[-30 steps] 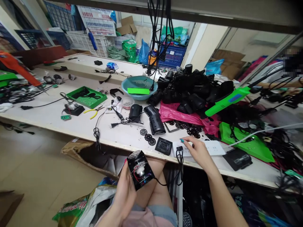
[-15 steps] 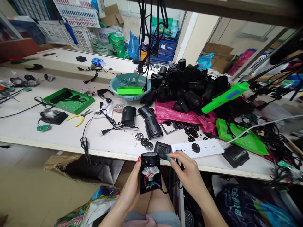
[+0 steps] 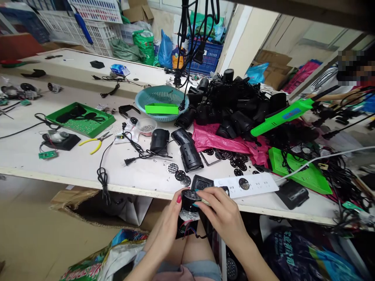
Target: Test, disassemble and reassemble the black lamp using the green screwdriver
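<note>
Your left: green tray (image 3: 104, 125) with dark parts (image 3: 71, 113) in it; yellow-handled pliers (image 3: 95, 144) lying spread nearby on the white table (image 3: 74, 166). Ahead of you: teal basket (image 3: 141, 102) holding a bright green piece (image 3: 161, 109), small tub (image 3: 145, 134) of metal bits just in front. Black cables (image 3: 184, 25) hang at its right side. Past the table you see white crates (image 3: 98, 38), a green sack (image 3: 143, 47), a blue bag (image 3: 165, 50), then a blue crate (image 3: 209, 54) farther right.

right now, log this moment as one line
left hand: holding black device, wires exposed | right hand: at its round top | power strip: on table
</note>
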A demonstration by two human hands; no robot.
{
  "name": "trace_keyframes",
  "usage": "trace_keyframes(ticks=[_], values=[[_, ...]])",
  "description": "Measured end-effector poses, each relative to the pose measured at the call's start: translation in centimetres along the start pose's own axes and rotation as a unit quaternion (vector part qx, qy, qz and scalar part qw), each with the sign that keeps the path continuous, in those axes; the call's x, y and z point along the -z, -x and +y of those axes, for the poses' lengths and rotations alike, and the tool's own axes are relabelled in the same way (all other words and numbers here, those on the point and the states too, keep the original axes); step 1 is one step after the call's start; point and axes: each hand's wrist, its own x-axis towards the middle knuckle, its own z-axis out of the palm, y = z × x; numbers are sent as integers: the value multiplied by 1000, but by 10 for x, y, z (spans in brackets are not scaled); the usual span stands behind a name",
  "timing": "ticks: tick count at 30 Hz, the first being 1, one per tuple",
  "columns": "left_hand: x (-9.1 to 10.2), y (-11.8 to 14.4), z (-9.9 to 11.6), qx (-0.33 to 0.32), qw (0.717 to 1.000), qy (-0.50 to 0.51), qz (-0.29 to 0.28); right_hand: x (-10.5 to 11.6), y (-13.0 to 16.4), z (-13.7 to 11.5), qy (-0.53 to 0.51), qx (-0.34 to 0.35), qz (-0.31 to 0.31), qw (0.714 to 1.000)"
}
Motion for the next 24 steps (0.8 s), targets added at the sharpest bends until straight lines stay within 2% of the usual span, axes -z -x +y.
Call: trace_keyframes(ticks=[3, 6, 9, 15, 20, 24], values=[[-8, 2, 1, 5, 997, -67, 36, -5, -4, -3, 74, 51, -8, 996], [-7, 3, -4, 27, 996, 19, 88, -11, -1, -4, 118, 97, 14, 988], [-4, 4, -11, 32, 992, 85, 88, -17, 6, -3, 102, 84, 25, 991], [-4, 9, -21, 39, 988, 116, 89, -21, 18, -1, 71, 66, 34, 995], [-9, 14, -21, 52, 992, 69, 87, -20, 24, 0, 61, 63, 62, 994], [-17, 17, -5, 41, 995, -67, 55, -15, 20, 1, 56, 32, 34, 997]])
